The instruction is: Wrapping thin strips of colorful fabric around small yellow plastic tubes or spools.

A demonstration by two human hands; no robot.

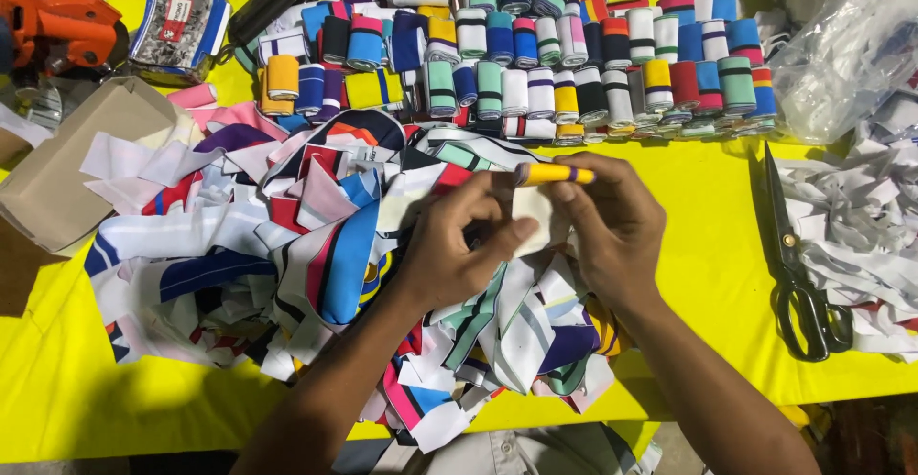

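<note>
nearest the camera, two bare forearms reach up over the yellow table (708, 274). the left hand (457, 245) and the right hand (612, 221) meet above a heap of fabric scraps (306, 245), and both pinch one small strip (535, 212), pale with a yellow and purple edge along its top. the left thumb and fingers close on the strip's left side; the right fingers curl over its top and right side, with the yellow edge showing just above the fingertips. the strip is held in the air over the far middle of the heap, not lying on the table.

the heap spreads under and to the left of the hands: white, red, blue, black and teal striped cuttings, tangled and overlapping, reaching close to the table's near edge.

to the right, a pair of black scissors (798, 265) lies shut on the bare yellow top, blades pointing away, just beside a pile of white trimmings (851, 236) at the right edge.

at the left edge, a brown cardboard box (72, 164) lies tilted, touching the scraps.

beyond the hands, rows of rolled striped bands (574, 64) in many colours stand packed side by side across the far half of the table. a clear plastic bag (846, 44) rests at the far right. at the far left are a patterned pouch (182, 21) and an orange tool (57, 30), partly cut off by the frame.
</note>
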